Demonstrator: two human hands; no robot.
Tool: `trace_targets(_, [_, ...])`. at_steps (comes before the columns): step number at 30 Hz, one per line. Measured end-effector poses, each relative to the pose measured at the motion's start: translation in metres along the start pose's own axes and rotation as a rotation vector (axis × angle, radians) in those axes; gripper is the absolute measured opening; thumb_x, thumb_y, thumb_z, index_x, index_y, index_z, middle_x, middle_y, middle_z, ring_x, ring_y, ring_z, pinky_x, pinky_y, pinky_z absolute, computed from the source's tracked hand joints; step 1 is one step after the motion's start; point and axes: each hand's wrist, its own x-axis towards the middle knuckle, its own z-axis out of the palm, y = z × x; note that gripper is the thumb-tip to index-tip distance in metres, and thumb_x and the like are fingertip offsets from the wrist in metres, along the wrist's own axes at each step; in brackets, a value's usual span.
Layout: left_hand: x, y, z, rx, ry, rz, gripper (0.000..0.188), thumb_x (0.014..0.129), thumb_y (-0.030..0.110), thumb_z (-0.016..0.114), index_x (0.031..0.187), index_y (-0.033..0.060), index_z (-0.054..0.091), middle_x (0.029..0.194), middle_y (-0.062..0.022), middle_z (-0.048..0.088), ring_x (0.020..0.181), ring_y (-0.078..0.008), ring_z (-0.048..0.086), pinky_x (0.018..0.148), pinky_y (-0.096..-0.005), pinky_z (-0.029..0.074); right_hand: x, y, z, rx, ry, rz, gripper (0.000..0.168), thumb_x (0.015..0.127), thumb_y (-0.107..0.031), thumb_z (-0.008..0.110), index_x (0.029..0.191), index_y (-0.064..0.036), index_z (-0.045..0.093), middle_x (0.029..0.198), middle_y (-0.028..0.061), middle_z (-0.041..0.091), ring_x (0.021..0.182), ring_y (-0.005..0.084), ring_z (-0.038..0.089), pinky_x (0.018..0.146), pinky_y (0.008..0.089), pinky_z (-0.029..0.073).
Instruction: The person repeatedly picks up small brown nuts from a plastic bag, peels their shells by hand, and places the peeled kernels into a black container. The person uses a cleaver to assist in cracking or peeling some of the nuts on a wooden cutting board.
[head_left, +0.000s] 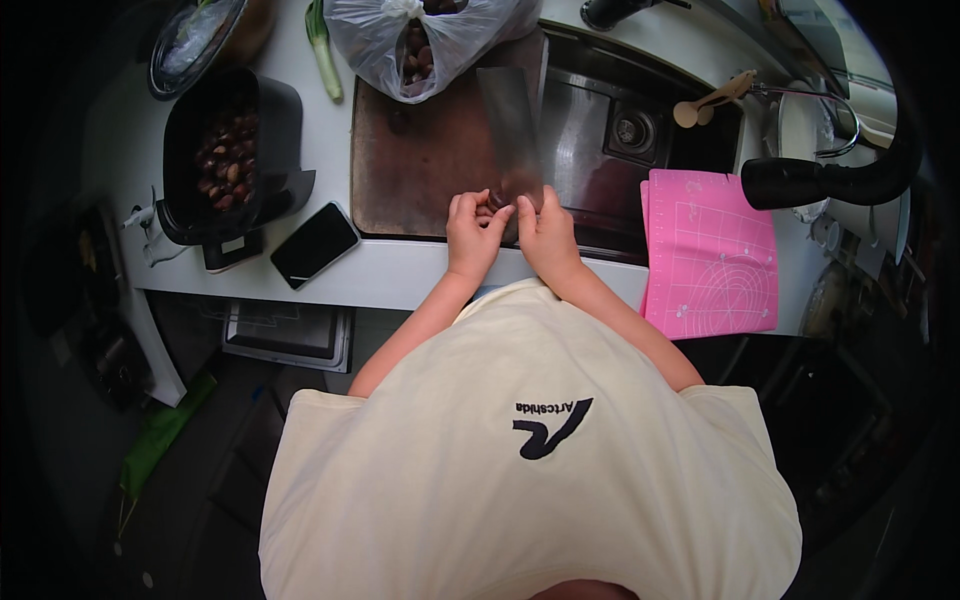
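My left hand (474, 232) pinches a dark brown chestnut (496, 201) between thumb and fingers, near the front edge of a brown cutting board (420, 165). Beside it, my right hand (550, 234) grips a cleaver (510, 120), whose wide dark blade points away from me over the board's right side. The chestnut sits right against the lower part of the blade; whether the edge has cut into it is hidden by my fingers. Toward the back left of the board lies a dark round thing, likely another chestnut (400, 120).
A plastic bag (465, 52) of chestnuts rests on the board's back. Left are a black basket (279, 127) holding several chestnuts, a phone (315, 245) and a leek (324, 60). Right are a steel sink (574, 142), a pink silicone mat (712, 262) and wooden spoons (712, 100).
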Motion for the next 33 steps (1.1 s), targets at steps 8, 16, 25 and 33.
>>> trace_targets(8, [0.003, -0.002, 0.003, 0.041, 0.03, 0.061, 0.028, 0.077, 0.003, 0.068, 0.098, -0.0042, 0.052, 0.095, -0.0113, 0.049, 0.069, -0.016, 0.059, 0.062, -0.0251, 0.051, 0.008, -0.012, 0.005, -0.067, -0.019, 0.03, 0.02, 0.089, -0.017, 0.051, 0.088, 0.001, 0.042, 0.068, 0.0271, 0.058, 0.069, 0.0462, 0.057, 0.056, 0.0489, 0.045])
trace_targets(16, [-0.002, -0.005, 0.006, 0.125, 0.01, 0.1, 0.029, 0.077, 0.001, 0.065, 0.102, -0.0015, 0.051, 0.098, -0.0128, 0.047, 0.073, -0.0196, 0.058, 0.065, -0.028, 0.05, 0.019, -0.009, 0.016, -0.24, -0.107, 0.068, 0.021, 0.091, -0.019, 0.049, 0.087, 0.0, 0.042, 0.069, 0.0265, 0.059, 0.07, 0.0456, 0.058, 0.06, 0.0492, 0.046])
trace_targets(25, [0.003, 0.004, -0.013, -0.07, 0.086, 0.04, 0.033, 0.08, 0.003, 0.065, 0.107, -0.0024, 0.047, 0.107, -0.0121, 0.045, 0.082, -0.017, 0.058, 0.071, -0.0248, 0.052, 0.012, -0.045, -0.018, 0.056, 0.006, 0.019, 0.023, 0.091, -0.019, 0.051, 0.086, 0.001, 0.041, 0.06, 0.0202, 0.055, 0.055, 0.0374, 0.056, 0.05, 0.0415, 0.042])
trace_targets(33, [0.052, 0.128, -0.198, 0.479, 0.79, 0.367, 0.051, 0.08, 0.009, 0.068, 0.123, 0.0028, 0.042, 0.122, -0.0149, 0.039, 0.107, -0.0255, 0.049, 0.091, -0.037, 0.042, -0.006, -0.026, -0.046, 0.172, 0.123, 0.001, 0.024, 0.091, -0.018, 0.053, 0.095, 0.005, 0.048, 0.075, 0.0188, 0.062, 0.059, 0.0221, 0.059, 0.052, 0.0307, 0.045])
